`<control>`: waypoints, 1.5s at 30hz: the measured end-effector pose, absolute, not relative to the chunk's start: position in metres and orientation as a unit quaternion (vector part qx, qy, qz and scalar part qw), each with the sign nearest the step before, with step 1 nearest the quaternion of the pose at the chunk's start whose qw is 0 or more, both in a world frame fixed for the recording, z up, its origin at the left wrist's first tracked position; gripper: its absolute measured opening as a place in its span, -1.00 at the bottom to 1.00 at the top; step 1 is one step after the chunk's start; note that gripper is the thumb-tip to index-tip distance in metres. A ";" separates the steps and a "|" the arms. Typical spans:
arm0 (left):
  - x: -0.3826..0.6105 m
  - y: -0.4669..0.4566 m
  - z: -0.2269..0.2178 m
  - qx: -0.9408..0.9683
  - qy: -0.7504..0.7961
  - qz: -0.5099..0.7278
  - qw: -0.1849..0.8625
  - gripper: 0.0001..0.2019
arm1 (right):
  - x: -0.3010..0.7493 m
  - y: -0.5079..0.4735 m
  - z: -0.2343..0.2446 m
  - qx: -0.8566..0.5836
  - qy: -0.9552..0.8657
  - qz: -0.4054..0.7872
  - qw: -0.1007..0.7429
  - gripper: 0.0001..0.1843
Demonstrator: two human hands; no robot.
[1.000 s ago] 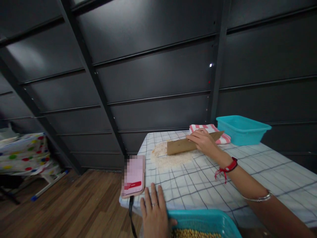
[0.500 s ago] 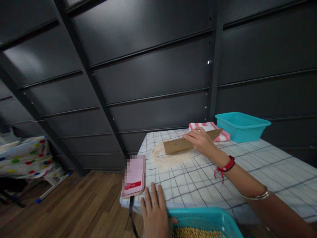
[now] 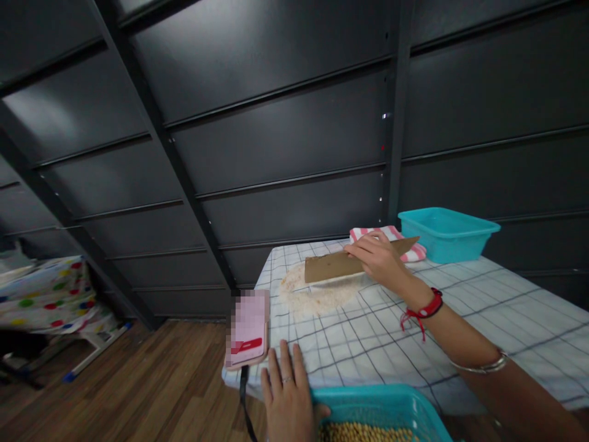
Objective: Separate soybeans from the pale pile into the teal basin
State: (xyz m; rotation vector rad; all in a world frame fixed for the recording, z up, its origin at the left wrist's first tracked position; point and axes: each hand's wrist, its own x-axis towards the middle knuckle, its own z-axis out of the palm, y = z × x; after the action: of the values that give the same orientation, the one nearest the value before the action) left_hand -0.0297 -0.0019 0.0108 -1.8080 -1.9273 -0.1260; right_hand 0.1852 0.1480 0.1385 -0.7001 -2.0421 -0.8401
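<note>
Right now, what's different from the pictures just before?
The right hand slid the brown cardboard a little left, then back a bit to the right, and its near edge now looks slightly raised. Nothing new was grabbed or let go. The left hand stayed at the front blue bin. The phone, striped towel and far blue bin stayed put.

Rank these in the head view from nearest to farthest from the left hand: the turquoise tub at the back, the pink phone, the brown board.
From the left hand:
1. Pink phone: just beyond the fingers, at the table's left edge.
2. Brown board: farther in, held by the right hand.
3. Turquoise tub: back right.
</note>
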 end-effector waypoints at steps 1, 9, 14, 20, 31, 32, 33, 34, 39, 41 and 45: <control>-0.030 -0.002 0.011 -0.664 -0.706 -0.047 0.242 -0.28 | 0.183 0.149 0.136 -0.279 -0.809 -0.332 0.396 -0.68; -0.030 -0.002 0.010 -0.665 -0.710 -0.054 0.224 -0.30 | 0.182 0.144 0.136 -0.253 -0.836 -0.313 0.372 -0.71; -0.029 -0.003 0.013 -0.665 -0.706 -0.061 0.234 -0.30 | 0.189 0.134 0.145 -0.233 -0.832 -0.301 0.405 -0.75; -0.029 -0.003 0.013 -0.666 -0.705 -0.054 0.236 -0.31 | 0.186 0.130 0.147 -0.260 -0.820 -0.334 0.386 -0.71; -0.029 -0.003 0.013 -0.670 -0.708 -0.064 0.212 -0.30 | 0.181 0.113 0.156 -0.258 -0.836 -0.329 0.356 -0.70; -0.029 -0.003 0.014 -0.668 -0.710 -0.065 0.213 -0.30 | 0.180 0.109 0.159 -0.255 -0.832 -0.337 0.360 -0.71; -0.029 -0.003 0.015 -0.666 -0.711 -0.067 0.213 -0.30 | 0.180 0.106 0.161 -0.254 -0.828 -0.346 0.362 -0.73; -0.028 -0.003 0.015 -0.665 -0.712 -0.069 0.213 -0.30 | 0.180 0.103 0.163 -0.256 -0.824 -0.355 0.360 -0.74; -0.031 -0.001 0.010 -0.673 -0.707 -0.078 0.201 -0.29 | 0.178 0.104 0.160 -0.286 -0.810 -0.388 0.333 -0.77; -0.032 -0.001 0.008 -0.674 -0.706 -0.080 0.201 -0.29 | 0.177 0.106 0.155 -0.289 -0.816 -0.384 0.321 -0.76; -0.032 -0.001 0.007 -0.676 -0.703 -0.084 0.203 -0.29 | 0.176 0.101 0.149 -0.287 -0.831 -0.348 0.326 -0.73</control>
State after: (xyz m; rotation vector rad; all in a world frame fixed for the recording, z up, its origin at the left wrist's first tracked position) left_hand -0.0320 -0.0012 0.0071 -1.8865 -1.9631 -0.2356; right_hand 0.1758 0.1005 0.1489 -0.7511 -2.1784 -0.9122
